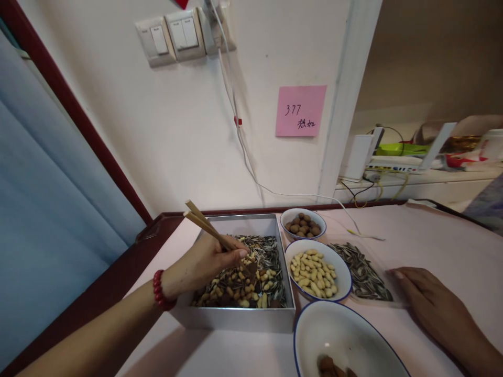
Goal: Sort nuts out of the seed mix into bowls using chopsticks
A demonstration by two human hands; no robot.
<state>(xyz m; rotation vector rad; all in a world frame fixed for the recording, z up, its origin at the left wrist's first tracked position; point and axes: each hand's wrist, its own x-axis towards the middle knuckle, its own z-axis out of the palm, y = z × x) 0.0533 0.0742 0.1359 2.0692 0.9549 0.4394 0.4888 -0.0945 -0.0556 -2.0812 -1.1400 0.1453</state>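
Tightly, left grip (208, 264) round 2 slender wooden chopsticks (205, 225); right grip (436, 298) at clear tray (397, 300), closure unclear

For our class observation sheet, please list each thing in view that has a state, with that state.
Left hand: closed around chopsticks
Chopsticks: slanted
Clear tray: open, holding striped seeds
Right hand: at tray's edge, grip unclear
Metal box: open, holding mixed seeds and nuts
Far bowl: holding brown nuts
Middle bowl: holding peanuts
Near bowl: cropped, some brown pieces visible
Pink note: stuck to wall
Blue curtain: hanging in folds
Switches: positions unclear
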